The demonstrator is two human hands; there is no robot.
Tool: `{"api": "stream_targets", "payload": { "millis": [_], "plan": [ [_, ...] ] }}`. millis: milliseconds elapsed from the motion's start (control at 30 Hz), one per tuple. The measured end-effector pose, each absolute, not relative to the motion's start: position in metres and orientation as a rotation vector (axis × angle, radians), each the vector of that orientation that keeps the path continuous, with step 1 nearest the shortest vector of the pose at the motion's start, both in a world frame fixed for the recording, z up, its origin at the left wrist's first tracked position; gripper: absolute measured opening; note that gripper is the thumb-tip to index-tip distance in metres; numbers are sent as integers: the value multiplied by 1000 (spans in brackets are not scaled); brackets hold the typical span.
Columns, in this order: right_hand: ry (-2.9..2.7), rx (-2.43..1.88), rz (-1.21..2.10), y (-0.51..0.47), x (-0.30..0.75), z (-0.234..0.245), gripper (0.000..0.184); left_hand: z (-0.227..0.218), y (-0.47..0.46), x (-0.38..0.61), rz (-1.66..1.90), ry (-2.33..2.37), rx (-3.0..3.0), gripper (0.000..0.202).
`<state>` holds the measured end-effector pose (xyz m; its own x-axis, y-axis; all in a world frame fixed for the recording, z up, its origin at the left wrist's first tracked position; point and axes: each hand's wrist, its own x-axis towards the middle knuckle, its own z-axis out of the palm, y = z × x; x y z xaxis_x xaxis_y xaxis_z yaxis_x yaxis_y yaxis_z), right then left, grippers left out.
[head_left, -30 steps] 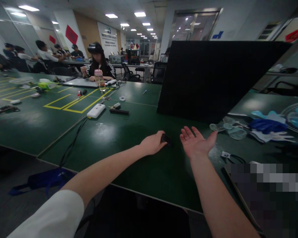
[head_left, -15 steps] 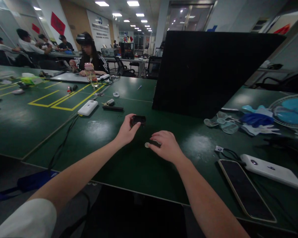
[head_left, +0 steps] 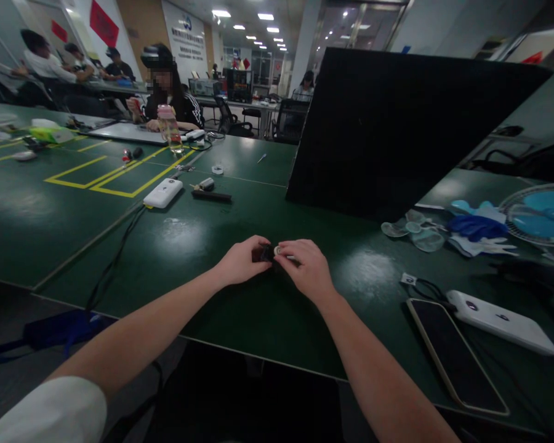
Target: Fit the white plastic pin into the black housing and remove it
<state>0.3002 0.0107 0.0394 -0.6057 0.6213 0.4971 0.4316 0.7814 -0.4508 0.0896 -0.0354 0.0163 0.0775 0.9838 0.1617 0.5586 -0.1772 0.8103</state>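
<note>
Over the green table, my left hand (head_left: 242, 261) is closed around a small black boxy part (head_left: 266, 253), much of it hidden by the fingers. Between the thumb and fingers of my right hand (head_left: 306, 266) is a small round whitish disc-like piece (head_left: 277, 251). The disc is right beside the black part, and I cannot tell whether the two touch. Both hands are close together, fingertips almost meeting.
A large black panel (head_left: 397, 129) stands behind the hands. On the right lie a phone (head_left: 457, 354), a white power bank (head_left: 501, 321), gloves (head_left: 482, 234) and a fan grille (head_left: 542, 212). Another power bank (head_left: 163, 193) and a dark bar (head_left: 211, 195) are left. A person (head_left: 166, 98) sits opposite.
My left hand has brought the black part down and turned it toward my right hand. My right hand has raised the disc slightly and now has it against or close by the part.
</note>
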Motion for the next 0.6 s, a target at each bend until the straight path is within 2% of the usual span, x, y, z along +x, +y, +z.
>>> {"api": "stream_targets", "payload": {
  "millis": [400,600],
  "plan": [
    [-2422,-746,457,9,298,41,23,16,-36,95,1012,1500,1711,48],
    [-2319,-925,359,24,337,47,48,20,-35,87,1061,1637,1706,45]
  ]
}}
